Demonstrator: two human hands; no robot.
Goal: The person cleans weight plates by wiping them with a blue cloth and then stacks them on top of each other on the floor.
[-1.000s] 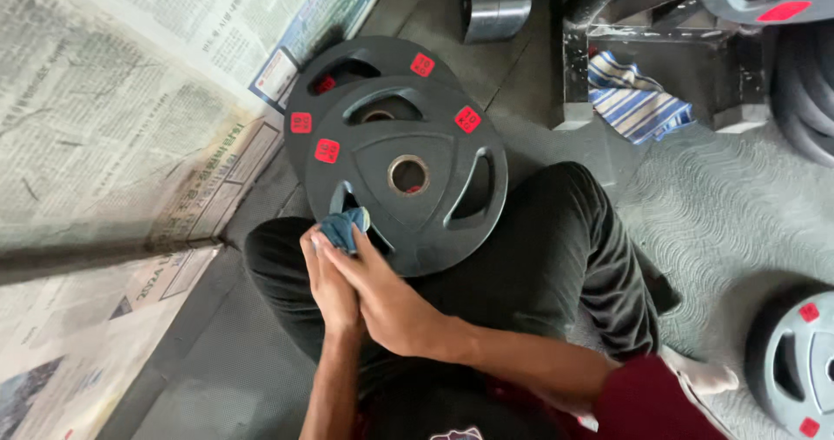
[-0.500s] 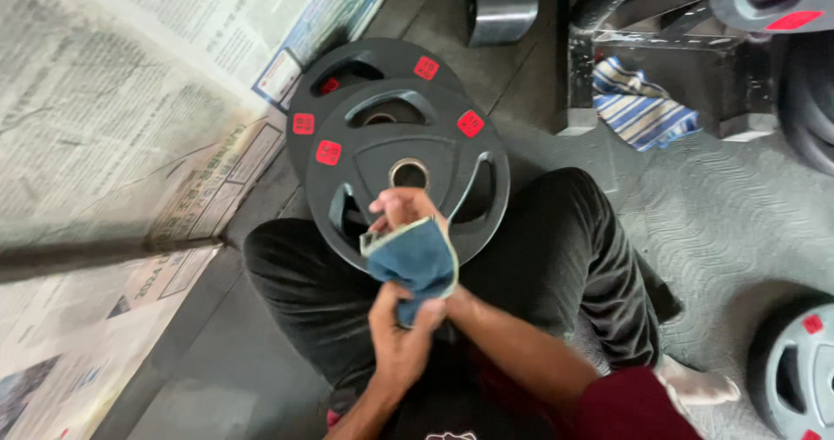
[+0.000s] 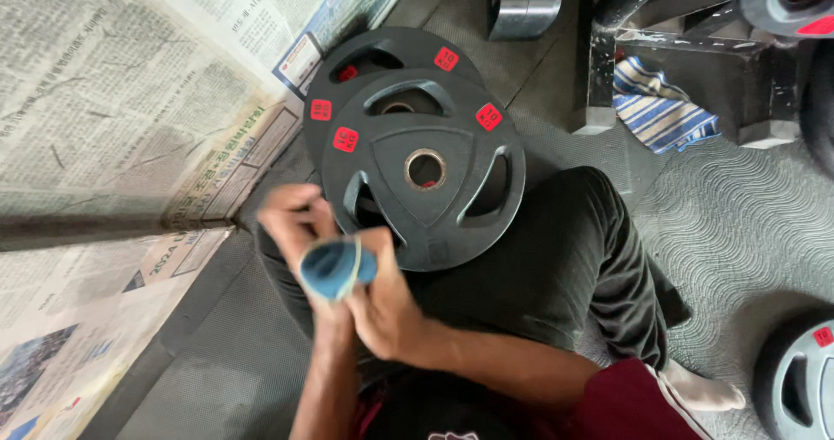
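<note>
Blue cloth (image 3: pixel 337 268) was bunched into a tight wad, no longer spread flat as half a second before. Both hands had shifted to about 8 o'clock of the top weight plate (image 3: pixel 423 171), off its face. Left hand (image 3: pixel 294 223), blurred, sat at the wad's 11 o'clock, fingers curled onto it. Right hand (image 3: pixel 382 305) was at its 4 o'clock, closed around the wad's lower side. Cloth was pinched between the two, just off the plate's lower-left rim, above the person's dark-trousered lap (image 3: pixel 539 266). Top plate rested on that lap and overlapped a second black plate (image 3: pixel 373 58) at 11 o'clock. Newspaper sheets (image 3: pixel 113 119) lay at 9 o'clock; striped rag (image 3: pixel 662 110) at 2 o'clock, well apart.
</note>
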